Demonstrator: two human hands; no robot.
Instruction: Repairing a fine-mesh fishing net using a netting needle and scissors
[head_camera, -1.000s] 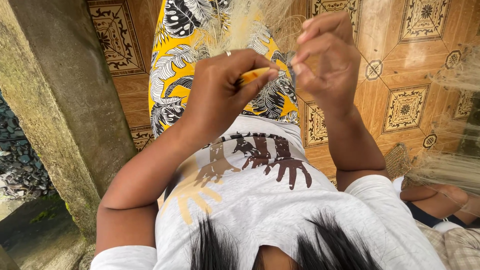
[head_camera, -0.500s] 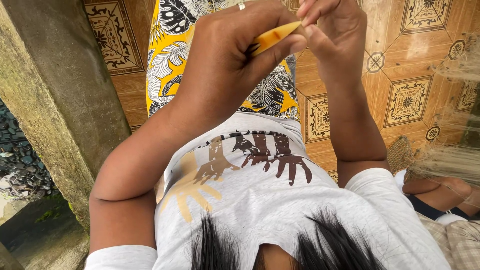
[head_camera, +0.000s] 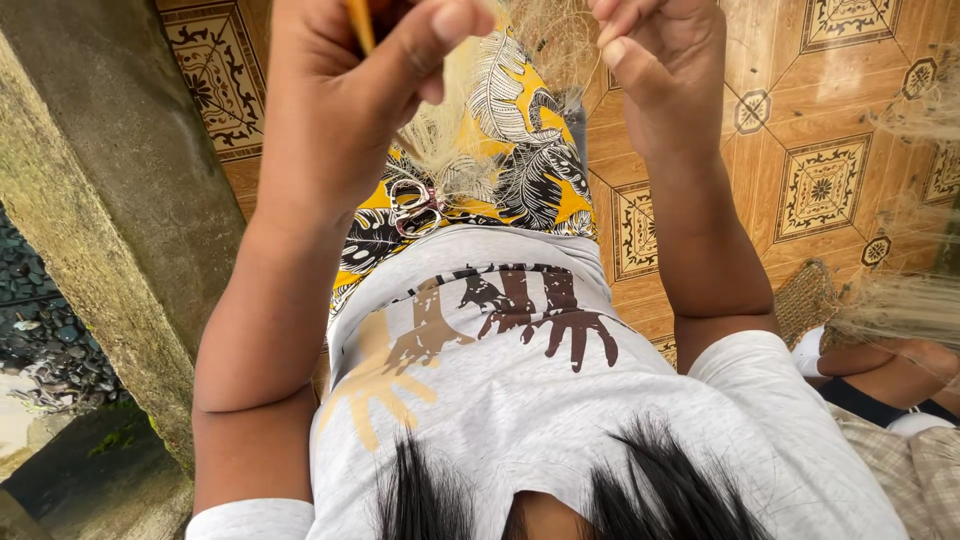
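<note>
Two hands up top: left hand (head_camera: 340, 110), right hand (head_camera: 665, 70). One yellow stick (head_camera: 360, 22) pinched in the left. One pair of small scissors (head_camera: 415, 208) on the lap. One tangle of pale fibre (head_camera: 470, 140). One concrete pillar (head_camera: 100, 220) alongside. One woven mat (head_camera: 805, 300) on the floor.

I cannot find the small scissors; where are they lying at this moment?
In the head view, the scissors lie on the yellow leaf-patterned skirt in the person's lap, below the left hand, beside loose pale fibres.
</note>
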